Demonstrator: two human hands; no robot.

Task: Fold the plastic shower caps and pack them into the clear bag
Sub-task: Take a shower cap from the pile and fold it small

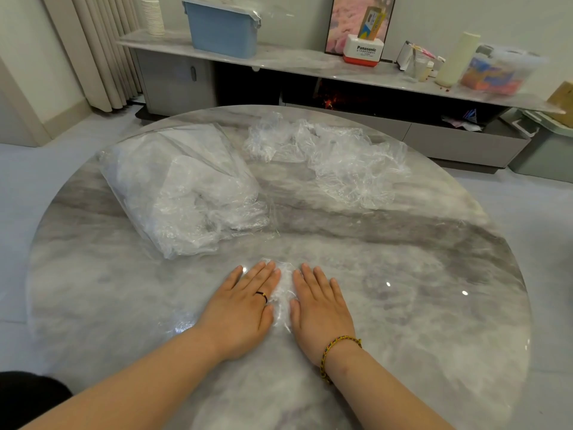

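Your left hand [245,308] and right hand [319,308] lie flat side by side at 6 o'clock on the round grey-veined marble table [434,305], fingers straight and close together. They press down on the folded clear plastic shower cap [283,293], which shows as a crinkled strip between them, a little in from the near rim. The clear plastic bag stuffed with whitish folded caps [186,193] lies at 10 o'clock and the loose heap of crumpled clear shower caps [338,156] at 1 o'clock near the far edge, with a wide band of marble between each and your hands and more running out to the rim at 3 and 8 o'clock.
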